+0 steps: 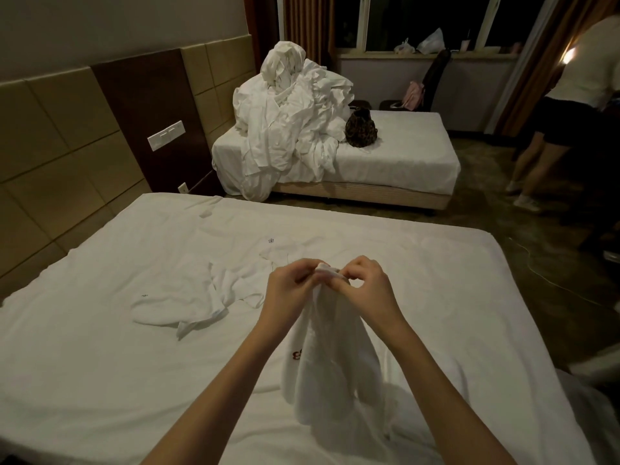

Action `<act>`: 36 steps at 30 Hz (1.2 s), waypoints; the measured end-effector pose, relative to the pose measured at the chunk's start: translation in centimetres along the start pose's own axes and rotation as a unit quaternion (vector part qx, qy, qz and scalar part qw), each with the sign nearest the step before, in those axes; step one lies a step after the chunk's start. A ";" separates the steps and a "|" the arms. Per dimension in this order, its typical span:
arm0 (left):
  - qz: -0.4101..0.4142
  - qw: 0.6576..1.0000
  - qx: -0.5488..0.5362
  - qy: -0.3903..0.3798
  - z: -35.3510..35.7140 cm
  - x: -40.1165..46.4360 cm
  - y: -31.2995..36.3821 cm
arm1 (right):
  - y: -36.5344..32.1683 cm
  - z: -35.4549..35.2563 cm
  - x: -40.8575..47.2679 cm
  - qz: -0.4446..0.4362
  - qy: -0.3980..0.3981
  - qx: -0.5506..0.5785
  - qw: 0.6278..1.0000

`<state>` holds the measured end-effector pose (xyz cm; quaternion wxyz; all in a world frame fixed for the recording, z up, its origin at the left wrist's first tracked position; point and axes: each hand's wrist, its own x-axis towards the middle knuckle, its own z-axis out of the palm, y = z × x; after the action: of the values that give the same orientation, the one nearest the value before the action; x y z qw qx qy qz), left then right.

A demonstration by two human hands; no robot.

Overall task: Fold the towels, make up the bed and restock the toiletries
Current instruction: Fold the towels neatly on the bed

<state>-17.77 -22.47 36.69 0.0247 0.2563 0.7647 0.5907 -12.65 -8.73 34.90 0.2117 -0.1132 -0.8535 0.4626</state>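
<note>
At nine o'clock, spare towel [188, 305] crumpled on bed [84, 380]; at centre, left hand [288, 290] and right hand [365, 286] pinching hanging towel [332, 357] by top edge; mismatched corners, crooked fold likely

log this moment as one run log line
step: fold towels | left hand: pinching towel top edge | right hand: same | towel: hanging above bed | second towel: crumpled on bed

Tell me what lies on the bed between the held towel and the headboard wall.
In the head view, a crumpled white towel lies on the bed, left of the held towel; beyond it, bare sheet reaches the headboard.
</note>
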 end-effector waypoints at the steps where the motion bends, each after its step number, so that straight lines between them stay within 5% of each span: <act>1: 0.001 1.000 0.006 0.013 0.1 0.3 0.1 | 0.5 -0.2 0.0 -0.005 -0.001 -0.003 1.000; 11: -0.014 0.987 -0.121 0.101 -3.1 3.2 2.7 | 11.1 -0.5 -4.0 0.190 -0.091 -0.040 0.977; 16: -0.013 0.987 -0.109 0.116 -4.3 3.5 2.1 | 13.8 -1.0 -4.9 0.154 -0.140 -0.126 0.970; 21: -0.029 0.983 -0.117 0.140 -5.0 3.5 0.9 | 13.2 -1.2 -4.4 0.154 -0.061 -0.027 0.986; 26: -0.069 0.982 -0.093 0.152 -5.9 3.6 -0.9 | 11.7 -1.5 -4.4 0.152 -0.086 0.066 0.982; 36: -0.099 0.980 -0.081 0.154 -7.0 2.7 -4.4 | 9.5 -2.4 -3.3 0.140 -0.015 -0.022 0.990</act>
<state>-24.06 -28.29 35.51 -0.0143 0.0827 0.7302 0.6780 -8.64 -3.02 27.22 0.1294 -0.2290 -0.8424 0.4703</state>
